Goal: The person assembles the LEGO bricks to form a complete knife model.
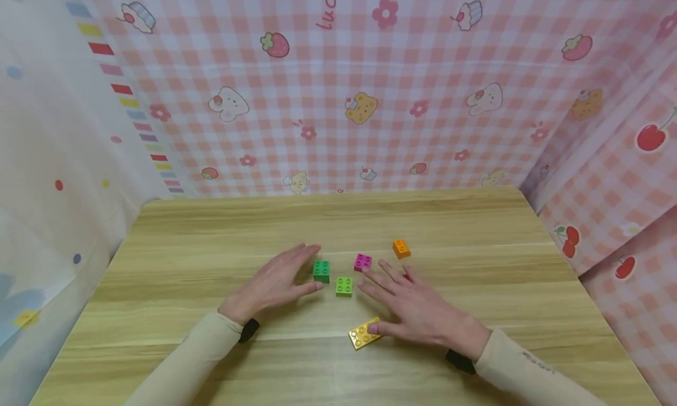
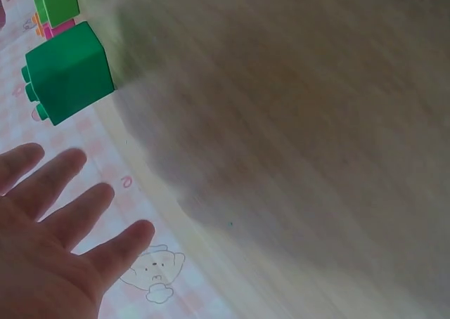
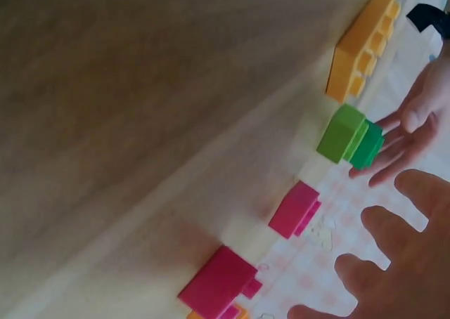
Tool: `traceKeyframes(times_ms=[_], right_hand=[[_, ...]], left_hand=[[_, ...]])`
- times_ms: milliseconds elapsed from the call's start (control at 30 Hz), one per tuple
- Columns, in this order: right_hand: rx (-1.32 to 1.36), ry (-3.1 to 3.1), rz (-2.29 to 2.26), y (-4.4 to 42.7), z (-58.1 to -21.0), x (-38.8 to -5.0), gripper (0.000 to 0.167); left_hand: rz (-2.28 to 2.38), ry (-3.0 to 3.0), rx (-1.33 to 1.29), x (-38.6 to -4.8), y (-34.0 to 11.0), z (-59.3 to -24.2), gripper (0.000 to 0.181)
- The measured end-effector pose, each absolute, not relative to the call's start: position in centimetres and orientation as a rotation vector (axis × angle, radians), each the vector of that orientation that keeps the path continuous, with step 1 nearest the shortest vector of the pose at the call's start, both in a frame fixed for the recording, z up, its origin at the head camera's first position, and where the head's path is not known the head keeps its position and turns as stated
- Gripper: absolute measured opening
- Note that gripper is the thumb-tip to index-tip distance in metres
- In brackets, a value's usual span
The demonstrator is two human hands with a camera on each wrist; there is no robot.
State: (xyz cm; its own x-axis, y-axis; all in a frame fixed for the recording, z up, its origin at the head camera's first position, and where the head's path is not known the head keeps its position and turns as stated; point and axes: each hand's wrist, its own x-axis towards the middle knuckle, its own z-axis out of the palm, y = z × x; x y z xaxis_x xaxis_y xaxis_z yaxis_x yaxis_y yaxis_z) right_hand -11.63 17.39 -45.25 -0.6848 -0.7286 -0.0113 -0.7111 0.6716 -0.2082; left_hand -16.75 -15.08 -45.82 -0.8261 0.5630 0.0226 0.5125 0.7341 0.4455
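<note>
Left hand (image 1: 275,284): fingers stretched out, thumb held apart, pinching nothing that I can see from my end; a sloppy grab could tip whatever sits by the thumb
Green brick (image 1: 321,271): upright just beside that thumb and fingers; if I came in at an angle it'd probably slide into its neighbour
Lime brick (image 1: 344,287): between the two hands, near the green one; both hands moving in at once could bump each other and shove it
Right hand (image 1: 418,306): spread wide, palm down, nothing pinched; that's a lot of fingers over a lot of bricks, so stray knocks seem likeliest here
Magenta brick (image 1: 362,262): right by those fingertips; can't tell if they touch; a small nudge might skid it
Yellow brick (image 1: 361,336): partly behind the right thumb in the head view; contact unclear; a dragging thumb could swivel it
Red brick (image 3: 218,282): mostly hidden by the right hand from up top; trusting only the head view, I could easily sweep it sideways
Orange brick (image 1: 401,248): beyond the right fingers; probably safest, barring an overreach
</note>
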Motion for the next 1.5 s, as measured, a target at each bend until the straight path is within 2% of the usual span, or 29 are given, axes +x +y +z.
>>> traceKeyframes(times_ms=[433, 700, 1033, 1500], right_hand=[[-1.34, 2.615, -0.277, 16.3, -45.6, -11.3, 0.083], [-1.452, 2.611, -0.303, 16.3, -45.8, -11.4, 0.06], [-1.419, 2.581, -0.237, 16.1, -45.7, -11.5, 0.036], [-1.121, 2.743, -0.489, 16.9, -45.1, -11.9, 0.041]], left_hand=[[0.655, 2.784, 0.859, -17.0, -14.5, -46.0, 0.072], [0.68, 2.795, 0.834, -17.0, -14.3, -46.1, 0.063], [0.699, 2.831, 0.845, -17.2, -14.3, -46.5, 0.042], [0.738, 2.801, 0.761, -15.9, -14.9, -46.5, 0.041]])
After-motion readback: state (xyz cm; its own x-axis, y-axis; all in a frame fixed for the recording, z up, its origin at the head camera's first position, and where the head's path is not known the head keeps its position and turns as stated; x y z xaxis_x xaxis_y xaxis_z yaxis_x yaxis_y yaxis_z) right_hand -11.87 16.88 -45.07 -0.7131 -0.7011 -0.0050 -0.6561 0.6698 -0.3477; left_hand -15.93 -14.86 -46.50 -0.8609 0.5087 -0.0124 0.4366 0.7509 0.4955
